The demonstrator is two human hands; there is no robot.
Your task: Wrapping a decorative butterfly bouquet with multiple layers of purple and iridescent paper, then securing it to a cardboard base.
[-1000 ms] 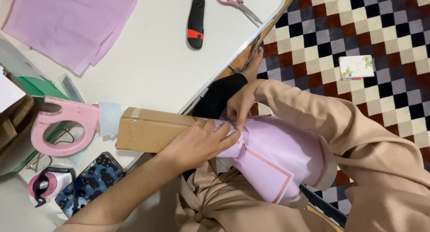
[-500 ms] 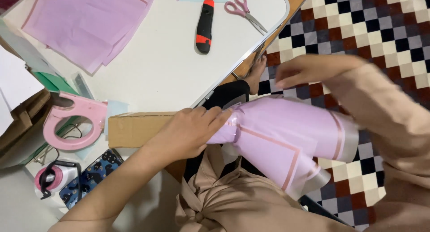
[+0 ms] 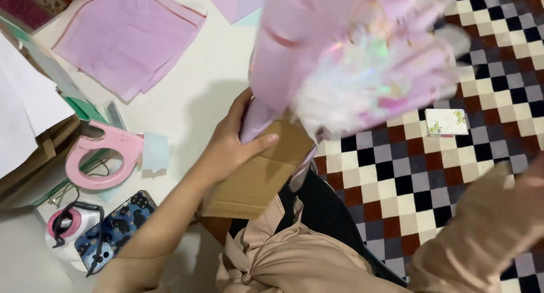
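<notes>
The pink paper wrap with its iridescent, shimmering film (image 3: 351,55) is now raised high above the table edge, blurred by motion, where half a second ago it lay low over the lap. Its narrow lower end is pinched in the grip of the left hand (image 3: 238,140), thumb pressed across the front, fingers curled behind. The right hand cannot be made out; only a beige sleeve (image 3: 481,231) is seen at lower right, so its grip cannot be told. Just under the left hand a flat brown cardboard box (image 3: 255,182) is seen. Further out on the white table (image 3: 192,89), a pink ring-shaped tape dispenser (image 3: 102,154), a patterned phone (image 3: 110,231) and pink paper sheets (image 3: 124,38) are left untouched. Judged from the lift, the wrap is being turned for inspection.
</notes>
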